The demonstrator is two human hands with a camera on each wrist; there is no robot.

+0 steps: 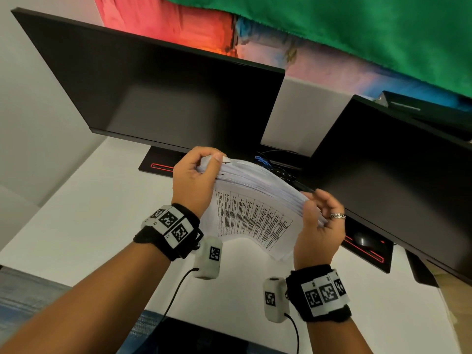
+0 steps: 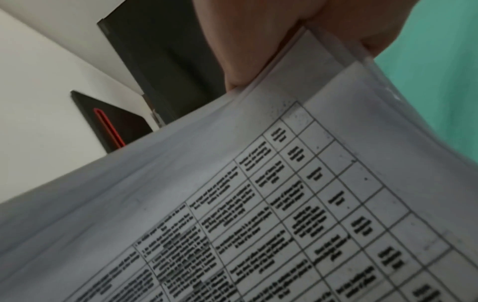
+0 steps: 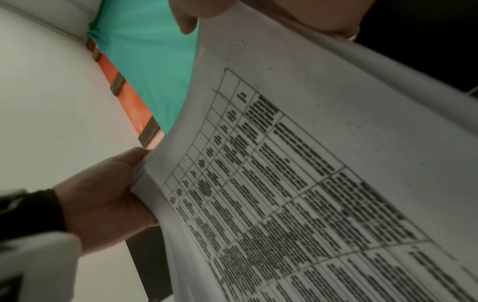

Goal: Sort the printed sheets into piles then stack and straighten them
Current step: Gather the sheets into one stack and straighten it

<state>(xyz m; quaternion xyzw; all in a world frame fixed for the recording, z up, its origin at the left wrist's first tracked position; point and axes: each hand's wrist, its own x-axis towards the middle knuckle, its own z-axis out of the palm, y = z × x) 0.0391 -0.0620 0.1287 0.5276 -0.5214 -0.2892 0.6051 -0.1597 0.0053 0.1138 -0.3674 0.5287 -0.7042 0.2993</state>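
Print on the sheets (image 1: 251,221) is too small to be read in the head view and too blurred in both wrist views; only a ruled table of rows and columns can be made out. The stack's far face is hidden. The fingertips of the left hand (image 1: 192,178) are covered by the stack's upper corner; in the left wrist view that hand is cut off by the top edge. The right hand (image 1: 320,226) is cropped at the top of the right wrist view, its fingers hidden behind paper. The right monitor (image 1: 398,175) is cut by the frame edge. The cables (image 1: 265,162) between the stands are too small to be told apart.
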